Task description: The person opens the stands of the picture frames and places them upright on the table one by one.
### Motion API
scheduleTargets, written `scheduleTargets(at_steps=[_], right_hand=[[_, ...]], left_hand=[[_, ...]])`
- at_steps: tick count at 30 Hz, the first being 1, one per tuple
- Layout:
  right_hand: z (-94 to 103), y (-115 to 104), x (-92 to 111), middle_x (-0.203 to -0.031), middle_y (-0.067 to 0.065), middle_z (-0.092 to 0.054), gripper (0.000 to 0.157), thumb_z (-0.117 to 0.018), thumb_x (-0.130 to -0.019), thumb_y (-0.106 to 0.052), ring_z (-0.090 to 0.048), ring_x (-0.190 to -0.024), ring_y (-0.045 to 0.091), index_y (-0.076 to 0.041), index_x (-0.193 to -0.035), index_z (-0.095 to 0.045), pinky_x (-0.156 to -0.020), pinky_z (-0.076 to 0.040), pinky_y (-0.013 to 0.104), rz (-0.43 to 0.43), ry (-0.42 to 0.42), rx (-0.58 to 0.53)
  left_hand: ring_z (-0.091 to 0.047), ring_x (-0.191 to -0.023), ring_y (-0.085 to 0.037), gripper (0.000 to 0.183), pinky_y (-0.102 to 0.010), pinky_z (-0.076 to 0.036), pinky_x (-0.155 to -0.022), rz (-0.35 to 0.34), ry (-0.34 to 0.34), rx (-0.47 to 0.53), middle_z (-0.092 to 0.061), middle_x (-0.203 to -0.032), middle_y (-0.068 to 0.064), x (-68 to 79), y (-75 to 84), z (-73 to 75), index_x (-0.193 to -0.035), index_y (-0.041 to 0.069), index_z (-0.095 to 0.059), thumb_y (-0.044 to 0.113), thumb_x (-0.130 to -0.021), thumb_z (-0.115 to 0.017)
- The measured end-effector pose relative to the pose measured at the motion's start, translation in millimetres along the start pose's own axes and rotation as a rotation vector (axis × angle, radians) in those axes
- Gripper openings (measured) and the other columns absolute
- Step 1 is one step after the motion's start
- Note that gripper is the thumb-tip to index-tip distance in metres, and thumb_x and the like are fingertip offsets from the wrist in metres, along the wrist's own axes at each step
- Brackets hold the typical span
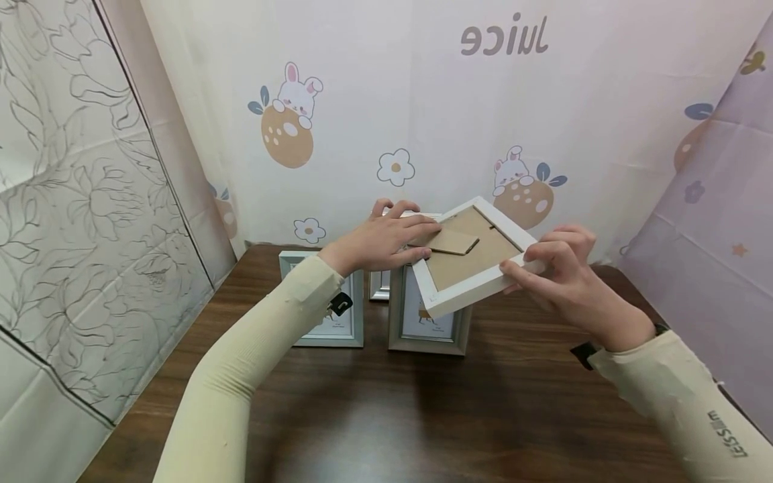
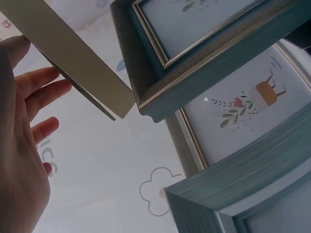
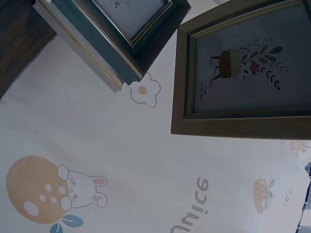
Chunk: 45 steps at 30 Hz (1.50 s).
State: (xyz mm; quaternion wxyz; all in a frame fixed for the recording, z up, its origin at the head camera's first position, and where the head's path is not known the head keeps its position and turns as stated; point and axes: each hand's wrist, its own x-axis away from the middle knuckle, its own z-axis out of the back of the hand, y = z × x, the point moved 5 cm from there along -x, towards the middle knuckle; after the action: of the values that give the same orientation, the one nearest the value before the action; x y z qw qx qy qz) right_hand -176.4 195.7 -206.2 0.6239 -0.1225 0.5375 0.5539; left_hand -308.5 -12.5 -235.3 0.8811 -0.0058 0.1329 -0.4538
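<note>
A white picture frame (image 1: 477,290) is held tilted, its brown backing board (image 1: 461,272) facing up. My right hand (image 1: 570,285) grips its right corner, thumb on the near side. Over the far left edge, my left hand (image 1: 386,235) pinches the end of the stand flap (image 1: 455,241), index finger on top and thumb by the frame's edge. In the left wrist view the fingers (image 2: 46,94) lie along a pale board (image 2: 77,53). The right hand does not show in the right wrist view.
A grey-beige frame (image 1: 429,345) stands on the dark wooden table (image 1: 374,416) under the held one. Left of it stands a pale blue-green frame (image 1: 329,341), partly behind my left forearm. A silver-edged frame (image 1: 380,295) shows behind. A printed curtain (image 1: 386,100) hangs at the back.
</note>
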Motion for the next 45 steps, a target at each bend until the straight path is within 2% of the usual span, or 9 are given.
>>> scheduleTargets(at_steps=[5, 9, 12, 17, 24, 32, 41, 45], right_hand=[[-0.1, 1, 5, -0.088, 0.015, -0.042, 0.032, -0.051, -0.103, -0.033, -0.035, -0.087, 0.036, -0.022, -0.13, -0.064, -0.085, -0.024, 0.051, 0.005, -0.019, -0.011], [0.8, 1, 7, -0.089, 0.016, -0.042, 0.026, -0.05, -0.103, -0.033, -0.035, -0.089, 0.036, -0.019, -0.121, -0.064, -0.083, -0.024, 0.053, 0.007, -0.042, 0.001], [2.9, 1, 8, -0.089, 0.016, -0.042, 0.026, -0.049, -0.104, -0.032, -0.035, -0.087, 0.037, -0.018, -0.121, -0.063, -0.082, -0.024, 0.054, 0.007, -0.047, 0.013], [5.1, 1, 8, -0.087, 0.016, -0.041, 0.03, -0.049, -0.104, -0.031, -0.034, -0.085, 0.037, -0.021, -0.129, -0.063, -0.08, -0.024, 0.055, 0.011, -0.032, 0.015], [6.6, 3, 7, -0.086, 0.016, -0.041, 0.028, -0.052, -0.103, -0.031, -0.034, -0.084, 0.038, -0.02, -0.125, -0.066, -0.078, -0.026, 0.05, -0.002, 0.014, 0.008], [8.1, 10, 13, -0.091, 0.019, -0.042, 0.031, -0.05, -0.103, -0.031, -0.036, -0.089, 0.039, -0.021, -0.129, -0.065, -0.089, -0.028, 0.036, -0.047, -0.016, -0.014], [6.0, 16, 22, -0.092, 0.021, -0.045, 0.028, -0.052, -0.103, -0.029, -0.041, -0.091, 0.044, -0.017, -0.122, -0.069, -0.095, -0.031, 0.032, -0.066, -0.019, 0.015], [4.6, 17, 23, -0.093, 0.023, -0.046, 0.029, -0.052, -0.103, -0.027, -0.043, -0.09, 0.044, -0.016, -0.124, -0.069, -0.098, -0.031, 0.029, -0.062, -0.021, 0.008]], left_hand=[[-0.027, -0.139, -0.02, 0.056, -0.046, -0.018, -0.104, -0.041, -0.012, -0.001, -0.041, -0.154, 0.005, -2.7, 3.3, 0.7, -0.155, 0.023, -0.038, 0.049, -0.105, -0.037], [-0.027, -0.139, -0.019, 0.055, -0.046, -0.017, -0.104, -0.051, -0.025, -0.032, -0.042, -0.154, 0.004, -4.6, 5.6, 0.4, -0.155, 0.021, -0.037, 0.047, -0.106, -0.036], [-0.028, -0.138, -0.02, 0.055, -0.047, -0.017, -0.104, -0.05, -0.015, -0.065, -0.044, -0.152, 0.002, -5.5, 7.4, 1.8, -0.155, 0.02, -0.037, 0.045, -0.107, -0.036], [-0.03, -0.137, -0.022, 0.053, -0.048, -0.015, -0.105, -0.042, 0.041, -0.1, -0.049, -0.146, 0.001, -4.9, 9.2, 7.0, -0.153, 0.017, -0.041, 0.043, -0.107, -0.038], [-0.03, -0.135, -0.023, 0.05, -0.049, -0.012, -0.104, -0.037, 0.11, -0.112, -0.05, -0.143, -0.001, -2.4, 7.2, 13.2, -0.149, 0.015, -0.045, 0.04, -0.106, -0.04], [-0.029, -0.133, -0.023, 0.048, -0.05, -0.011, -0.102, -0.017, 0.167, -0.121, -0.05, -0.138, -0.002, 0.9, 5.0, 17.7, -0.146, 0.014, -0.048, 0.039, -0.106, -0.041], [-0.031, -0.13, -0.025, 0.047, -0.051, -0.012, -0.103, -0.004, 0.235, -0.136, -0.05, -0.133, -0.005, 3.8, -0.8, 23.3, -0.142, 0.012, -0.05, 0.04, -0.105, -0.042], [-0.031, -0.128, -0.025, 0.045, -0.052, -0.012, -0.103, -0.014, 0.262, -0.15, -0.05, -0.132, -0.005, 5.6, -1.7, 26.9, -0.141, 0.012, -0.051, 0.039, -0.105, -0.044]])
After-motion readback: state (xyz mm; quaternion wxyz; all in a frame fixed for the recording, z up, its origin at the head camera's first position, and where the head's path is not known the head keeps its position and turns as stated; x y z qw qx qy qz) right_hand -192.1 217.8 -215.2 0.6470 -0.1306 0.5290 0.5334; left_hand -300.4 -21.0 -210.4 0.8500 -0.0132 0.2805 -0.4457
